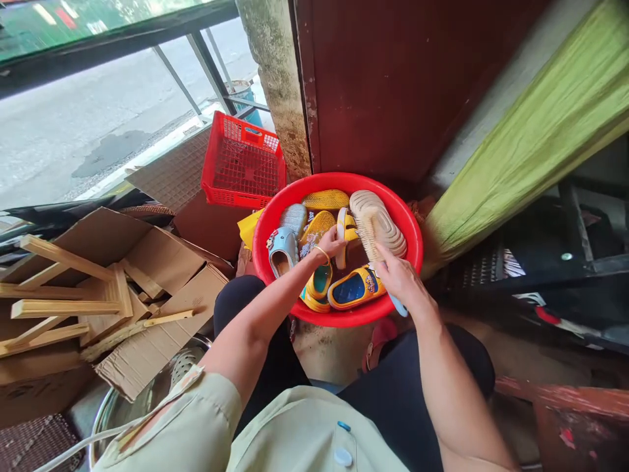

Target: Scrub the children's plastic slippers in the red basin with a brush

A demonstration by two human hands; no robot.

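Red plastic is the material of the wide oval basin (339, 319), in which a yellow-and-white strapped sandal (346, 225) is held by the left hand (329, 244), the grip closed on it. A blue-handled brush with pale bristles (372, 237) is clamped by the right hand (400, 278). The left side is crowded by a red lattice crate (246, 195), brown cardboard (162, 246) and a light wooden stool (69, 308); at right, a green cloth (531, 124) is hung. On a yellow clog with blue inside (356, 288), dark lettering is seen, too small to be read.
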